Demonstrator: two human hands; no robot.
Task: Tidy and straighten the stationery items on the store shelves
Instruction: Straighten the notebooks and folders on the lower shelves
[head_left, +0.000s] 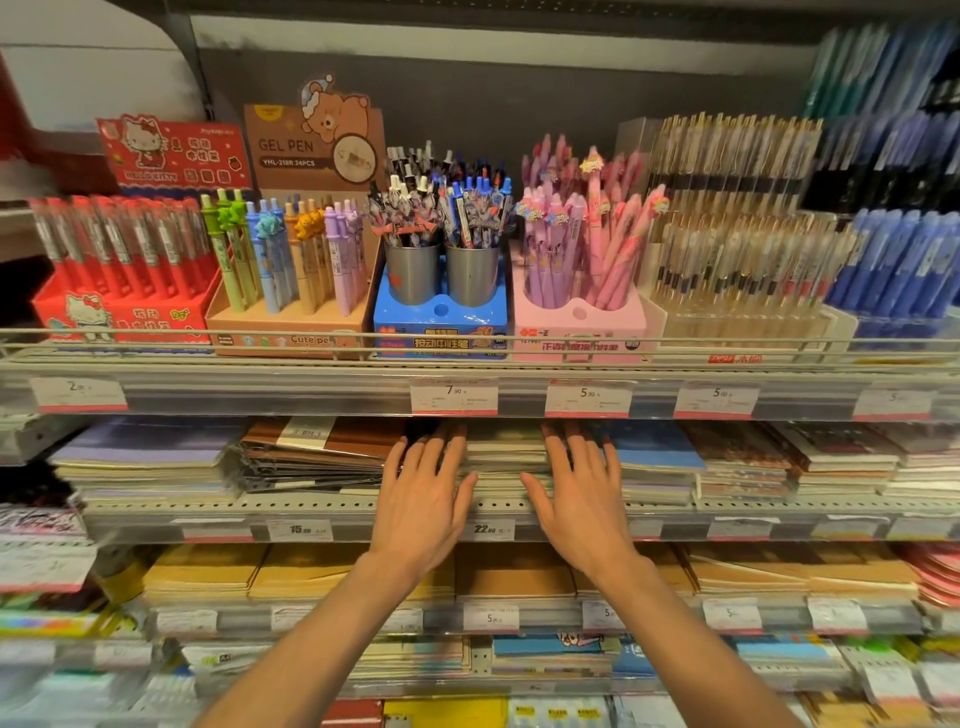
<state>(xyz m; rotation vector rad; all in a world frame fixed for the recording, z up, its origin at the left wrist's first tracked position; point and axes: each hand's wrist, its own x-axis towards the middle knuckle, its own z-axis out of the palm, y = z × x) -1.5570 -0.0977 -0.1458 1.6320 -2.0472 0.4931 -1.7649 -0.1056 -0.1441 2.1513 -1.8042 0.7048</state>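
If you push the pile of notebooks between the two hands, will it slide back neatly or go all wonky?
Probably wonky: the notebook stack looks like thin loose books, so layers may shift. The left hand and right hand flank it, which should help.

A single head-worn view looks forward and slightly down, straight at the shelves from close range. The price rail (467, 397) under the pens runs level across the picture a little above mid-height. Above the rail, the pen boxes fill the upper half; below it, three tiers of notebooks drop to the bottom edge. Both forearms enter from the bottom edge, reaching up to just below the rail. The edges are blurred and bowed by the wide lens.
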